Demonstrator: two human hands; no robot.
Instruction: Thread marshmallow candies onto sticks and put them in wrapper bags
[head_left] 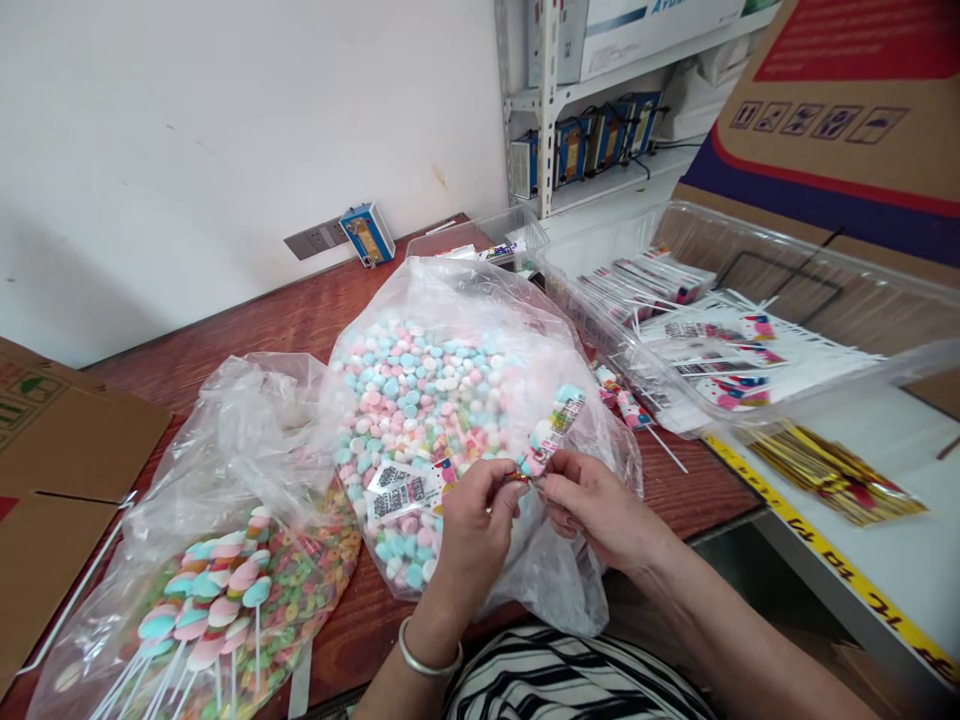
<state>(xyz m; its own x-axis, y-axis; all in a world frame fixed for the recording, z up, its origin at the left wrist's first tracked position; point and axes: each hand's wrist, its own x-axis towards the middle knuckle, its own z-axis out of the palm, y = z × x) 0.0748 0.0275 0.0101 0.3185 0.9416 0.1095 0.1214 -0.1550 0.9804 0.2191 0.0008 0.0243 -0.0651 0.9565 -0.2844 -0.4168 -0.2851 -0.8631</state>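
Note:
In front of me, a candy skewer (553, 432) in a clear printed wrapper tilts up to the right between my hands. My left hand (484, 515) pinches a shiny gold twist tie (517, 477) at the wrapper's lower end. The fingers of my right hand (589, 500) are closed round the skewer's base, hiding its stick. Beneath lies a clear bag of pastel marshmallows (409, 400), with several flat printed wrappers (397, 492) on it. To the left, unwrapped candy skewers (214, 590) rest on a bag of gummy rings (319, 560).
A clear plastic bin (615, 345) of printed wrappers and white sticks stands at right, near a bundle of gold ties (832, 475). Wrapped skewers (622, 395) lie beside the bin. Cardboard boxes (67, 480) flank both sides; a metal shelf (551, 110) stands behind.

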